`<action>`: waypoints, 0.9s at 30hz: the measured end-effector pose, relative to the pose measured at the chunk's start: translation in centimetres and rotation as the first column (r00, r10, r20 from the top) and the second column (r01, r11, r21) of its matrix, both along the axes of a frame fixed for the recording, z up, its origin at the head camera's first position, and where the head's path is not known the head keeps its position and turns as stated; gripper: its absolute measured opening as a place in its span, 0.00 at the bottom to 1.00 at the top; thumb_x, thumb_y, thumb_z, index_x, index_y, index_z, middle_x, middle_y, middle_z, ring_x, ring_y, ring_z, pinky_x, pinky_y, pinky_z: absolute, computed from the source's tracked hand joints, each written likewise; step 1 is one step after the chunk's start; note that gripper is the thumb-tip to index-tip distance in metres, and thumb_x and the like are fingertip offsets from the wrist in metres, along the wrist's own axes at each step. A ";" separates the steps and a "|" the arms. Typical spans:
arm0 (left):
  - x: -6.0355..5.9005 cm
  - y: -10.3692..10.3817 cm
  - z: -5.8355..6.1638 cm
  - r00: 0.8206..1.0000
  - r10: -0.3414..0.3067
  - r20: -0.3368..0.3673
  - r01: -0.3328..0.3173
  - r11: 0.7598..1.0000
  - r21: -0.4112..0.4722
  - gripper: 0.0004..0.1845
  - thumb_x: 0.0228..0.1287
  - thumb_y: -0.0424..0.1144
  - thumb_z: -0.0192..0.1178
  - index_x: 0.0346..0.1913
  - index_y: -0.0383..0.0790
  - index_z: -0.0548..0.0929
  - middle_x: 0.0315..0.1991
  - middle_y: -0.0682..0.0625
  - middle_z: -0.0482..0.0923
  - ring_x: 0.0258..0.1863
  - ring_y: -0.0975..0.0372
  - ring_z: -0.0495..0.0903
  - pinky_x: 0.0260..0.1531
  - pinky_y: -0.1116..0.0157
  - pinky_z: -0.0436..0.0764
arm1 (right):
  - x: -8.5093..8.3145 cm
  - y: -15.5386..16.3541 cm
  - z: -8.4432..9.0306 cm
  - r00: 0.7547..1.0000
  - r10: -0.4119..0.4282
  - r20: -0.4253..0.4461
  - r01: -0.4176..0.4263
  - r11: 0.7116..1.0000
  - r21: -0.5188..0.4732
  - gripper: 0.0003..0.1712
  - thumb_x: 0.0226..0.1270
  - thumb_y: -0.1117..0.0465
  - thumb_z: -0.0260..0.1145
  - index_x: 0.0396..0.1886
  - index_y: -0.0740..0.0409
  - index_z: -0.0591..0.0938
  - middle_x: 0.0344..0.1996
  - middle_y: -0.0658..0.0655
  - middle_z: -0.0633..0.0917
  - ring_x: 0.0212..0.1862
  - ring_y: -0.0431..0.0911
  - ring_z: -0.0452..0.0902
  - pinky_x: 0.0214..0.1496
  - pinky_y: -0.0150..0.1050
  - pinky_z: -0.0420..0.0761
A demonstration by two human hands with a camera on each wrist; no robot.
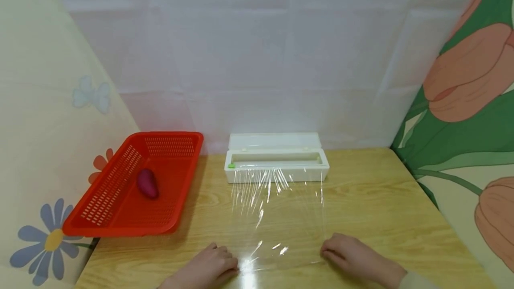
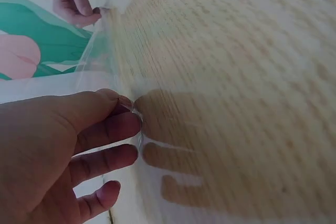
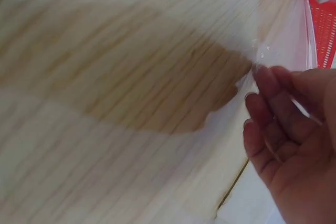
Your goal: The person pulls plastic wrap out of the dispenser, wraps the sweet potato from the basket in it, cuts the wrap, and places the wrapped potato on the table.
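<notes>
A clear sheet of plastic wrap (image 1: 281,222) stretches from the white wrap dispenser (image 1: 277,174) toward me over the wooden table. My left hand (image 1: 209,266) pinches its near left corner between thumb and index finger; in the left wrist view the other fingers of that hand (image 2: 68,150) are spread loosely. At the near right corner my right hand (image 1: 357,257) pinches the film the same way, and the right wrist view shows this hand (image 3: 294,124) with thumb and index finger at the film's edge. The dispenser's lid (image 1: 275,141) stands raised against the back wall.
To the left stands a red plastic basket (image 1: 188,182) with perforated sides, holding a purple sweet potato-shaped object (image 1: 147,183). A small green slider (image 1: 231,166) sits at the dispenser's left end. White sheeting (image 1: 257,57) hangs behind the table (image 1: 373,195), and patterned cloth lines both sides.
</notes>
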State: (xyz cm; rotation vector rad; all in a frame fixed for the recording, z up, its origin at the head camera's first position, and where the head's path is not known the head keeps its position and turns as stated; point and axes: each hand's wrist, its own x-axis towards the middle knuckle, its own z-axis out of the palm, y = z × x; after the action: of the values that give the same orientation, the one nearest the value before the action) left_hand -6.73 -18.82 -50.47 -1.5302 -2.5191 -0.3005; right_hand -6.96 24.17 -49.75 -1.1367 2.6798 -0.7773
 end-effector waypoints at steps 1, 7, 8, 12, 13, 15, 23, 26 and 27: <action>0.0 0.0 0.0 1.000 0.003 0.022 -0.003 1.000 0.000 0.08 0.68 0.44 0.70 0.33 0.55 0.81 0.29 0.67 0.79 0.33 0.72 0.73 0.33 0.73 0.65 | -0.1 0.0 0.1 0.999 -0.023 0.043 0.023 1.000 0.007 0.05 0.77 0.57 0.66 0.42 0.46 0.88 0.37 0.35 0.83 0.38 0.28 0.75 0.37 0.32 0.80; 0.1 0.0 0.1 0.995 0.023 0.092 -0.023 1.000 -0.001 0.09 0.70 0.43 0.69 0.32 0.55 0.79 0.27 0.67 0.75 0.31 0.73 0.71 0.31 0.75 0.65 | -0.4 -0.2 0.4 0.978 -0.129 0.162 0.120 0.991 0.066 0.03 0.75 0.57 0.68 0.41 0.47 0.87 0.34 0.34 0.83 0.35 0.28 0.74 0.35 0.33 0.80; 0.1 0.0 0.2 0.994 0.025 0.102 -0.025 1.000 -0.002 0.10 0.70 0.43 0.68 0.32 0.55 0.79 0.26 0.67 0.74 0.30 0.74 0.70 0.31 0.75 0.65 | -0.4 -0.2 0.4 0.974 -0.146 0.173 0.134 0.988 0.078 0.02 0.74 0.56 0.69 0.41 0.46 0.87 0.33 0.34 0.83 0.34 0.28 0.74 0.35 0.33 0.80; 0.2 0.2 0.3 0.993 0.033 0.115 -0.033 0.999 -0.001 0.11 0.70 0.43 0.68 0.31 0.56 0.78 0.25 0.67 0.71 0.29 0.74 0.68 0.30 0.75 0.65 | -0.3 -0.3 0.1 0.979 -0.161 0.129 0.144 0.981 0.128 0.03 0.71 0.56 0.72 0.36 0.43 0.84 0.29 0.32 0.80 0.31 0.28 0.70 0.33 0.31 0.76; 0.2 0.2 0.4 0.993 0.035 0.109 -0.036 0.999 0.002 0.11 0.70 0.43 0.68 0.30 0.56 0.78 0.25 0.67 0.71 0.28 0.74 0.68 0.30 0.75 0.65 | -0.4 -0.2 0.0 0.982 -0.154 0.109 0.139 0.981 0.135 0.04 0.70 0.55 0.72 0.36 0.43 0.84 0.29 0.32 0.79 0.31 0.28 0.69 0.32 0.31 0.75; 0.3 0.2 0.3 0.995 0.042 0.091 -0.043 0.999 0.011 0.12 0.69 0.43 0.69 0.30 0.56 0.77 0.24 0.67 0.70 0.28 0.73 0.68 0.30 0.75 0.65 | -0.3 0.0 -0.2 0.987 -0.148 0.056 0.138 0.979 0.148 0.05 0.69 0.54 0.73 0.36 0.42 0.84 0.28 0.31 0.76 0.31 0.28 0.66 0.32 0.31 0.72; 0.7 0.0 0.5 0.983 0.083 0.164 -0.088 0.996 0.021 0.09 0.73 0.44 0.65 0.32 0.57 0.78 0.27 0.68 0.71 0.30 0.73 0.69 0.32 0.73 0.70 | 0.3 1.5 -0.7 0.960 -0.083 -0.269 0.134 0.975 0.177 0.22 0.67 0.47 0.75 0.53 0.57 0.89 0.30 0.38 0.80 0.34 0.34 0.70 0.38 0.40 0.79; 0.7 -0.1 0.7 0.977 0.087 0.193 -0.090 0.996 0.010 0.09 0.74 0.45 0.64 0.32 0.58 0.78 0.27 0.68 0.69 0.29 0.74 0.68 0.32 0.74 0.69 | 0.5 1.8 -0.8 0.939 -0.048 -0.341 0.113 0.978 0.176 0.24 0.68 0.47 0.74 0.55 0.58 0.89 0.29 0.40 0.80 0.34 0.34 0.68 0.38 0.40 0.78; 0.7 -0.2 0.9 0.974 0.089 0.206 -0.093 0.996 0.008 0.10 0.74 0.45 0.64 0.32 0.58 0.78 0.27 0.68 0.69 0.29 0.74 0.68 0.32 0.74 0.69 | 0.6 1.8 -0.8 0.938 -0.043 -0.344 0.110 0.978 0.178 0.24 0.69 0.47 0.73 0.55 0.58 0.89 0.29 0.40 0.80 0.33 0.35 0.68 0.37 0.40 0.77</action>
State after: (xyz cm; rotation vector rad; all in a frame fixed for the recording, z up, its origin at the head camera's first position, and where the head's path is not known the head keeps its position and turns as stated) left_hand -6.02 -19.01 -49.60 -1.4394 -2.7253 -0.4902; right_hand -6.39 26.01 -50.54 -1.2179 3.0123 -0.3384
